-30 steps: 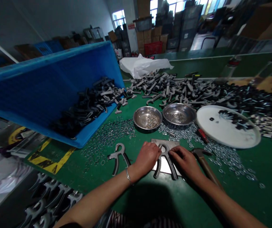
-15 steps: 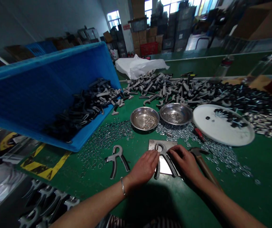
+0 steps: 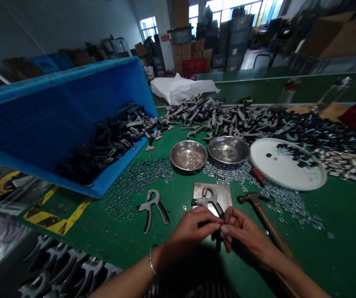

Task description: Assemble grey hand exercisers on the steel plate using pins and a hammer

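Note:
My left hand [image 3: 193, 227] and my right hand [image 3: 243, 231] meet fingertip to fingertip, both closed in a pinch. Whatever sits between their fingers is too small or hidden to make out. Just beyond them a grey and black hand gripper [image 3: 210, 194] with a coil spring lies on a square metal plate [image 3: 226, 193]. My hands cover the lower ends of its handles. Another hand gripper [image 3: 156, 198] rests on the green table to the left. To the right of my right hand lies a hammer [image 3: 266, 217] with a wooden handle.
Two steel bowls [image 3: 188, 166] of small parts stand behind the plate, beside a white round tray [image 3: 285, 178]. Loose washers [image 3: 140, 178] are scattered around. A tilted blue crate [image 3: 72, 91] holds handles; more handles [image 3: 209, 114] are heaped behind. A red-handled tool [image 3: 257, 176] lies near the tray.
My left hand has come off the hand gripper and moved nearer to me. My right hand has moved left and down from the plate's right side, and the fingertips now meet.

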`<action>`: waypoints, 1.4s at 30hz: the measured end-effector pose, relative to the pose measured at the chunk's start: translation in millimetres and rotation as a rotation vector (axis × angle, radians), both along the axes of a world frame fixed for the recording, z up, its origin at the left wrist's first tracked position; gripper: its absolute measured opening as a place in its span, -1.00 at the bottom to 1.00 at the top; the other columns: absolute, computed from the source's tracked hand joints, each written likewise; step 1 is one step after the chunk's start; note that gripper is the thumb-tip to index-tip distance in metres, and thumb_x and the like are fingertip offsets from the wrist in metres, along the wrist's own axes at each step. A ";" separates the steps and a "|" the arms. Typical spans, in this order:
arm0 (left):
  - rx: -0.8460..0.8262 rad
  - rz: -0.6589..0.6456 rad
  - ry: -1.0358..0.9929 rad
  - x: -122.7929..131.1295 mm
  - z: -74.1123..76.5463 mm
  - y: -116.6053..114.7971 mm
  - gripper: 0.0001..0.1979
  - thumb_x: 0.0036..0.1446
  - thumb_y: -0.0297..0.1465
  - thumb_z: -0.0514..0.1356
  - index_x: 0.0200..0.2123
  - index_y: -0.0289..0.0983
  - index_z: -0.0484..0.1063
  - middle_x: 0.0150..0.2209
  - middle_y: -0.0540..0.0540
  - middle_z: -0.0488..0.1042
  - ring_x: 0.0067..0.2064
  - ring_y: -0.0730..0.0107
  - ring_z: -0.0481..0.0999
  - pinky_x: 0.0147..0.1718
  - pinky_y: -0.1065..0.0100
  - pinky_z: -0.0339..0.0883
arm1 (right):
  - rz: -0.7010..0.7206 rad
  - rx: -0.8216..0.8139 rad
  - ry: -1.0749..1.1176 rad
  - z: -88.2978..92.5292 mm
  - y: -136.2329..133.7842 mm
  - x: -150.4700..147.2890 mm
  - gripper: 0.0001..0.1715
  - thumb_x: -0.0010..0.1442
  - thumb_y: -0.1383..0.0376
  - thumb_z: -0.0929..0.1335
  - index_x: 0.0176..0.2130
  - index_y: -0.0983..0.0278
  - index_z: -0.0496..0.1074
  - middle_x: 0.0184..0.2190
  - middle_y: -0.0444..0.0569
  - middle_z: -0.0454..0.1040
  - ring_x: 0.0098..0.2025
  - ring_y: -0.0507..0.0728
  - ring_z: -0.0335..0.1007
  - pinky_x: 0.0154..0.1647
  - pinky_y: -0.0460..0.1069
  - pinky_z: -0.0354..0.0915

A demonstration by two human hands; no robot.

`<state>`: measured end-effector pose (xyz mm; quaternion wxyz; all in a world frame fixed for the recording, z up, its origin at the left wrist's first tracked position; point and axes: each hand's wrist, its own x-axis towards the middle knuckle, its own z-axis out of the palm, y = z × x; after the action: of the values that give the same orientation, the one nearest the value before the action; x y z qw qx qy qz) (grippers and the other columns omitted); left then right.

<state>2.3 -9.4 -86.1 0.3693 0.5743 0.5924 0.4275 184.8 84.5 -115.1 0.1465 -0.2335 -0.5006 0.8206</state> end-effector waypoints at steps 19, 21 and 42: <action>0.060 0.157 0.405 -24.9 -17.3 13.0 -0.93 0.26 -0.43 0.18 -0.25 -0.24 0.48 -0.09 -0.09 0.50 0.02 0.24 0.40 0.08 0.18 0.19 | -0.090 1.497 -1.300 0.0 148.1 38.1 -0.76 0.28 0.41 0.20 -0.18 0.48 0.42 -0.24 0.42 0.48 -0.29 0.39 0.49 -0.46 0.07 0.21; 0.046 0.136 0.483 -18.2 -27.8 14.3 -0.93 0.25 -0.43 0.20 -0.24 -0.23 0.50 0.08 -0.13 0.43 0.16 0.16 0.32 0.15 0.11 0.13 | -0.051 1.515 -1.328 1.6 154.0 38.2 -0.76 0.28 0.43 0.20 -0.15 0.45 0.40 -0.24 0.37 0.50 -0.36 0.33 0.50 -0.50 0.04 0.17; 0.031 0.192 0.563 -4.4 -58.4 17.9 -0.89 0.28 -0.35 0.19 -0.22 -0.20 0.52 0.14 -0.12 0.39 0.12 0.16 0.34 0.11 0.11 0.17 | -0.418 0.833 -0.448 -14.8 40.5 -37.3 -0.69 0.30 -0.02 0.27 -0.20 0.16 0.29 -0.38 -0.01 0.60 -0.40 0.23 0.57 -0.38 0.06 0.45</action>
<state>-2.1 8.5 -144.5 0.1395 0.6173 0.7166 0.2931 147.5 125.1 -129.9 0.2772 -0.4205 -0.7465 0.4349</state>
